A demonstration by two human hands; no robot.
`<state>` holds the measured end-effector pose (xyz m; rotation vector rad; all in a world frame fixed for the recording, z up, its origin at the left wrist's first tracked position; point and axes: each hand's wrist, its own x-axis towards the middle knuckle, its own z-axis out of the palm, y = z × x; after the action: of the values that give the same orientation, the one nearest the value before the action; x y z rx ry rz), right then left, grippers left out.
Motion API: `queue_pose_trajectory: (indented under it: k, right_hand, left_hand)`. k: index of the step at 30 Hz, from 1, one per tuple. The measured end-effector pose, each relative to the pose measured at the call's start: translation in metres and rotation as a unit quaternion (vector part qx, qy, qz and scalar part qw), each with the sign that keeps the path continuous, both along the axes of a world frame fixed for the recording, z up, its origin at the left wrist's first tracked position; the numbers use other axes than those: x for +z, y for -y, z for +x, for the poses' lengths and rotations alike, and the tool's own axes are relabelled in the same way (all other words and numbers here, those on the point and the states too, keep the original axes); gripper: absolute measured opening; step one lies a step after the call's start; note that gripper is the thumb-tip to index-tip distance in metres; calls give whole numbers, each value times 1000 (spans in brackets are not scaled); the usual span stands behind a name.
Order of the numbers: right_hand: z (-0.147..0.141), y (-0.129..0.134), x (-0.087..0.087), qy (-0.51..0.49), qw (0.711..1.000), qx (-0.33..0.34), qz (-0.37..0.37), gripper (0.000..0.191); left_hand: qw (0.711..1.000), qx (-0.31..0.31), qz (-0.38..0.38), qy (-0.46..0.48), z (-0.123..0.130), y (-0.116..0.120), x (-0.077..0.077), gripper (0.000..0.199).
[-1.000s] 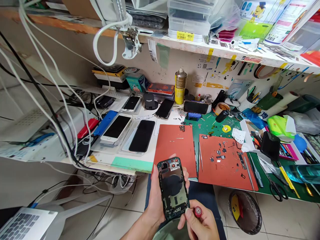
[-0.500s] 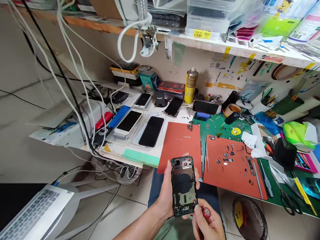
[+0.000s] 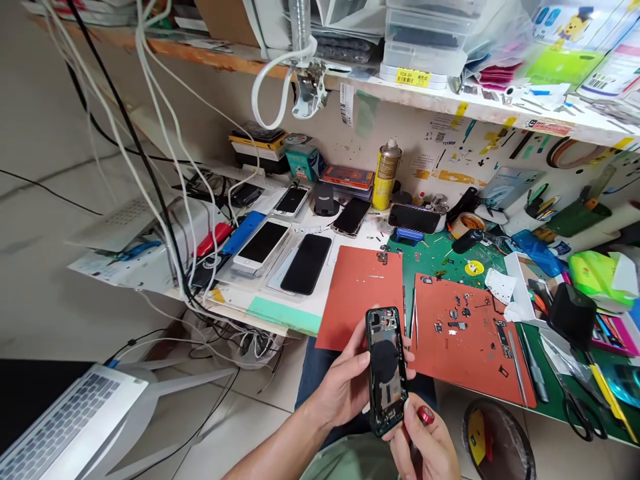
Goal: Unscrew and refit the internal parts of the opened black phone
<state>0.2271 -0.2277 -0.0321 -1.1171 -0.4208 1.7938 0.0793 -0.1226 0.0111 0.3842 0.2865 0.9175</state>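
Observation:
An opened phone housing (image 3: 387,373), dark-framed with its metal inside showing, is held tilted above my lap. My left hand (image 3: 347,383) grips it along the left side, with fingertips showing past the right edge. At the lower right corner, my right hand (image 3: 425,437) pinches the frame with thumb and fingers. A screwdriver with a red round cap (image 3: 425,415) is tucked in that same hand; its shaft is mostly hidden. Beyond the housing lie two orange-red mats, the left mat (image 3: 360,287) and the right mat (image 3: 465,353), the latter with several small phone parts.
Several phones, among them a black phone (image 3: 306,263) and a white phone (image 3: 261,245), lie on the bench's left. Scissors (image 3: 580,407) lie at the right edge. A waste bin (image 3: 499,437) stands below. White cables (image 3: 165,133) hang at left, a laptop (image 3: 90,413) beneath.
Both hands have shifted right with the phone housing, which is now turned more edge-on. The red-capped screwdriver has moved right with my right hand. The camera view has shifted slightly.

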Motion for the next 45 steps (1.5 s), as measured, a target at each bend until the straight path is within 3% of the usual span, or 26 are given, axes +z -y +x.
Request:
queue_pose_trajectory:
  k: [4, 10, 17, 26, 38, 45]
  right_hand:
    - [-1, -1, 4, 9, 1000, -9, -5, 63]
    - [-6, 0, 10, 22, 999, -22, -19, 64]
    - [-7, 2, 12, 27, 999, -37, -28, 62]
    - [-11, -1, 18, 36, 999, -36, -4, 65]
    - [-12, 0, 17, 35, 998, -42, -9, 62]
    - [-12, 0, 18, 43, 998, -51, -13, 63]
  left_hand:
    - [1000, 1, 5, -13, -1, 1, -5, 93]
    - [1000, 3, 20, -11, -2, 5, -9, 58]
    - [1000, 2, 12, -8, -5, 1, -4, 96]
    - [999, 25, 4, -22, -8, -1, -9, 96]
    - [1000, 19, -10, -20, -8, -1, -6, 90]
    - [1000, 9, 6, -16, -8, -2, -9, 96]
